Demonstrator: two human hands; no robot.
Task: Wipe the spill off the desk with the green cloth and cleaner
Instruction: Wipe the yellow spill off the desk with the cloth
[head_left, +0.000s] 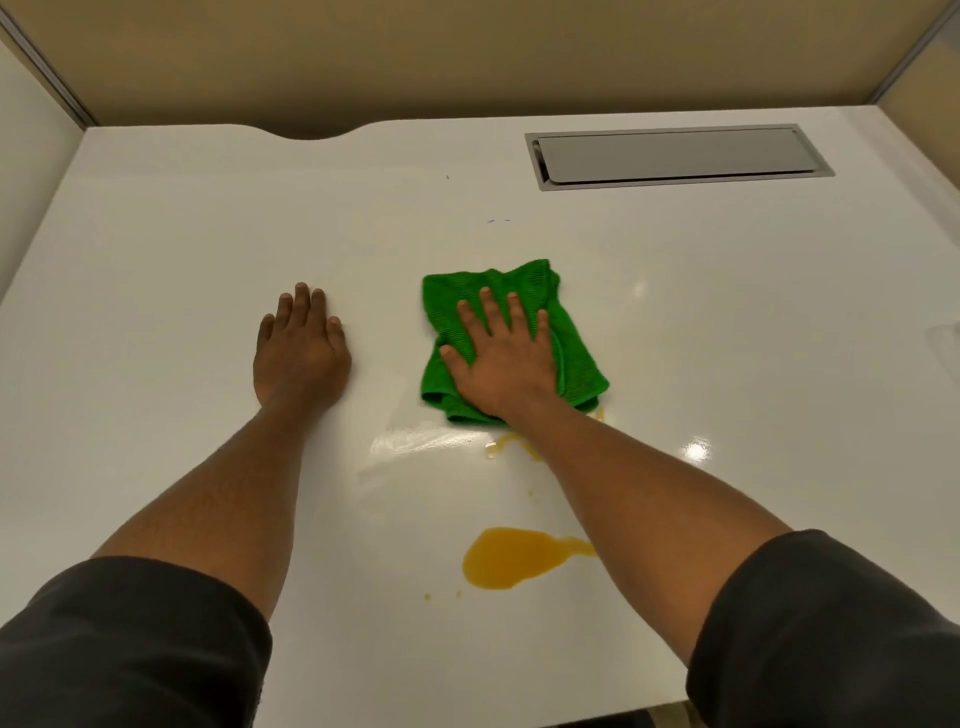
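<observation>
Most of the spill (511, 558) is left: an orange puddle lies nearer the person than the cloth (524, 296). The right hand (501, 356) presses flat, fingers spread, on it; the left hand (301, 348) rests open on the counter (156, 260). No cleaner shows.

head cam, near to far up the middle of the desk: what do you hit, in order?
Orange puddle → thin orange smear at the cloth's near edge → green cloth with the right hand flat on it → small purple marks → metal hatch at the far right → desk's far edge.
</observation>
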